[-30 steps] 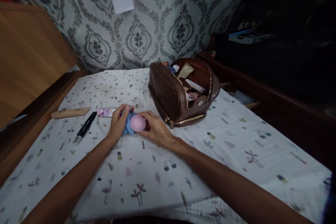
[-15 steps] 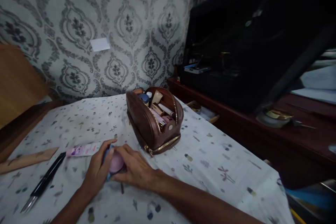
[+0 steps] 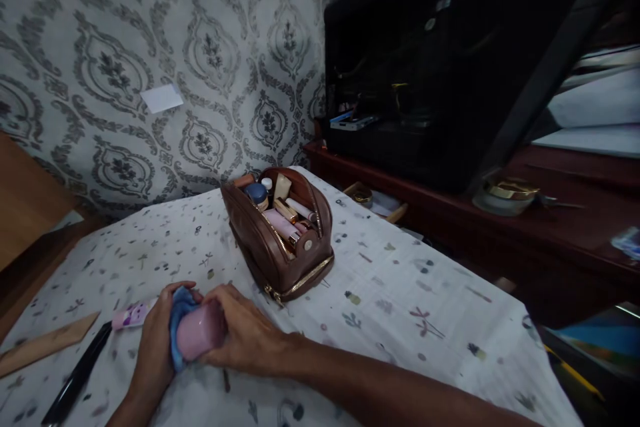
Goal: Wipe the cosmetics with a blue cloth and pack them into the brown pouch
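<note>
Both my hands meet low at the left over a printed white cloth (image 3: 400, 307). My left hand (image 3: 155, 353) is closed on a blue cloth (image 3: 177, 327) pressed against a pink rounded object (image 3: 197, 337). My right hand (image 3: 245, 337) wraps the pink object from the right. Just behind them stands an open brown leather toiletry bag (image 3: 270, 247), packed with tubes and small bottles.
A pink tube (image 3: 133, 313), a black pen-like item (image 3: 75, 380) and a flat wooden piece (image 3: 45, 343) lie to the left. A dark wooden cabinet (image 3: 500, 240) with a large black object and a round dish stands on the right. Patterned wallpaper lies behind.
The view has swung right and up. My hands have kept hold of the pink object and blue cloth, and the pink object now shows more of its side.
</note>
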